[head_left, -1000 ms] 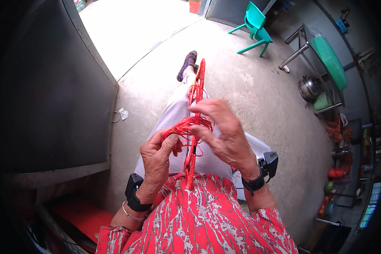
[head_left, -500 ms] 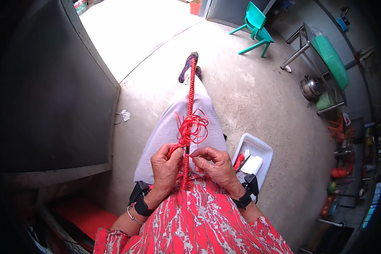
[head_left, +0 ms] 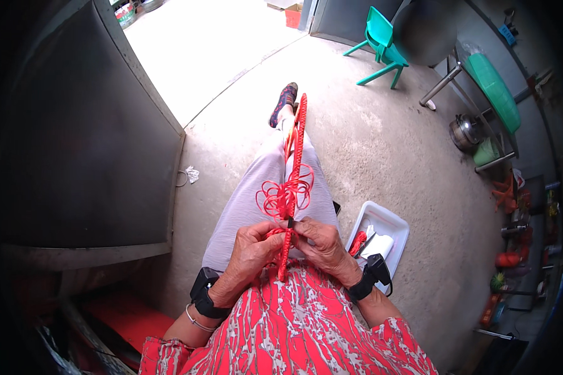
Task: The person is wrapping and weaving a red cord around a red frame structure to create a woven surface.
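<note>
A long, narrow red piece point(head_left: 299, 137), wrapped or braided with cord, stands over my lap, pointing away from me. It looks like a hoop seen nearly edge-on. A short black stretch shows on it between my hands. Just beyond hangs a loose bunch of red cord point(head_left: 281, 199) in loops. My left hand point(head_left: 254, 251) is closed, pinching red cord against the near left side of the wrapped piece. Across from it, my right hand point(head_left: 322, 244) is closed with bent fingers at the right side by the black stretch; what its fingertips grip is partly hidden.
A white plastic tray point(head_left: 401, 226) on the floor at my right holds red cord, a white item and a dark-handled tool. Further off are a green chair point(head_left: 381, 37), a metal-legged table point(head_left: 441, 84) and a steel pot point(head_left: 466, 132). A dark door panel point(head_left: 87, 144) stands left.
The far end of the wrapped piece has swung right, showing a second strand behind it. Both hands have drawn in closer to it, and my right fingers now touch its side.
</note>
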Demonstrator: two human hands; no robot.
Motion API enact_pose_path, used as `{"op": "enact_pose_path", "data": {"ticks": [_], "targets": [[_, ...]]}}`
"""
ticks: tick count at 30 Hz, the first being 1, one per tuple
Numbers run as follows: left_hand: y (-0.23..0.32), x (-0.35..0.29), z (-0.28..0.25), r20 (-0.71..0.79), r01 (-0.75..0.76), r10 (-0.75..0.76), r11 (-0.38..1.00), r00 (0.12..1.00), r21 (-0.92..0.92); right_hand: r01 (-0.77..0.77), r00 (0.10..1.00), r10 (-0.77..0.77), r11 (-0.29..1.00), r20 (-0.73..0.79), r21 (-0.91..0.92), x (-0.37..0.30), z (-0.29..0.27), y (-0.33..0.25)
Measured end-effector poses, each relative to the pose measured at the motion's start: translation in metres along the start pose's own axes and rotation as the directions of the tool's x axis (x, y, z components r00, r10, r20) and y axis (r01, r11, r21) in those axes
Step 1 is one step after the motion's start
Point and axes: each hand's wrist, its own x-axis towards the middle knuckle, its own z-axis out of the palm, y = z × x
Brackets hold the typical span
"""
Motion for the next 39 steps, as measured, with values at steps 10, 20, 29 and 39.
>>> {"op": "enact_pose_path", "data": {"ticks": [10,20,29,39], "targets": [[0.009,-0.013,0.028,-0.057,-0.347,0.443,0.771,0.895,0.535,-0.06,0.969,-0.062,0.881,-0.241,-0.469,-0.021,-0.055,-0.02],[-0.003,0.008,0.019,0.347,0.259,-0.043,0.751,0.937,-0.607,0.409,0.738,0.403,0.371,-0.541,0.834,-0.125,-0.182,-0.036],[-0.009,0.01,0.027,0.357,0.29,-0.062,0.717,0.932,-0.633,-0.201,0.238,0.724,0.689,-0.647,0.697,-0.173,-0.165,0.018],[-0.007,0.009,0.033,0.344,0.3,-0.107,0.762,0.933,-0.574,-0.333,0.791,0.592,0.208,0.153,0.92,-0.042,-0.015,-0.02]]}}
